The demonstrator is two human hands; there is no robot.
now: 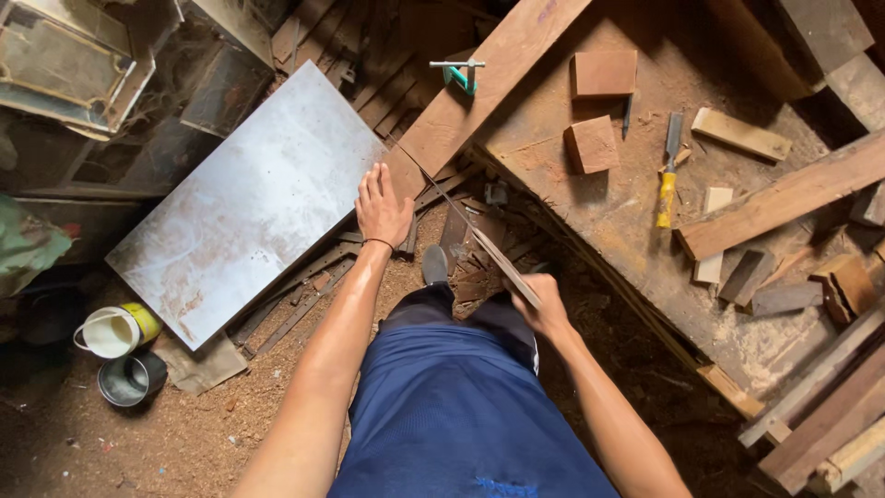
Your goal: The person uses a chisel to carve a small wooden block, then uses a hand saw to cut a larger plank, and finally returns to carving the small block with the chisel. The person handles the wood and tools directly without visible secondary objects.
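My left hand (382, 208) lies flat, fingers together, on the lower end of a long reddish wooden plank (479, 83) that slopes up to the right. My right hand (544, 304) grips the handle of a hand saw (479, 242), whose thin blade runs up-left to the plank just right of my left hand. I stand over them in blue trousers, one shoe (434, 264) showing on the sawdust floor.
A grey metal sheet (249, 203) leans left of the plank. A workbench (636, 231) on the right carries wood blocks (604, 74), a yellow-handled chisel (666, 189) and offcuts. A teal clamp (459, 74) sits on the plank. Two tins (115, 332) stand lower left.
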